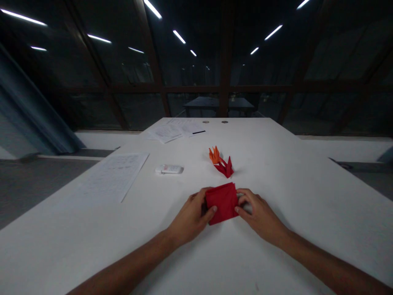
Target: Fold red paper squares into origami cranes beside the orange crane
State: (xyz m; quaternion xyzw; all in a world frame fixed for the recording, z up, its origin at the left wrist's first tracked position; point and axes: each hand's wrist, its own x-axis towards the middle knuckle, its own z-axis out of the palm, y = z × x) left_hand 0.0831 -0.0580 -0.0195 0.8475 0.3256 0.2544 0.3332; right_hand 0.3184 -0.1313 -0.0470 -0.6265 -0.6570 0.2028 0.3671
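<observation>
A folded red paper (223,201), roughly square and slightly tilted, is held between both hands above the white table. My left hand (195,213) grips its left edge, thumb on the front face and fingers behind. At the right edge, my right hand (256,211) pinches the paper between thumb and fingers. Just beyond the paper, a red folded paper figure (225,167) rests on the table, touching or very near an orange one (214,155).
On the white table (294,184), a white remote-like object (169,169) lies left of the figures. Printed sheets (112,176) are at the left, with more papers (175,130) and a dark pen (199,132) farther back. Two small round discs sit near the far edge.
</observation>
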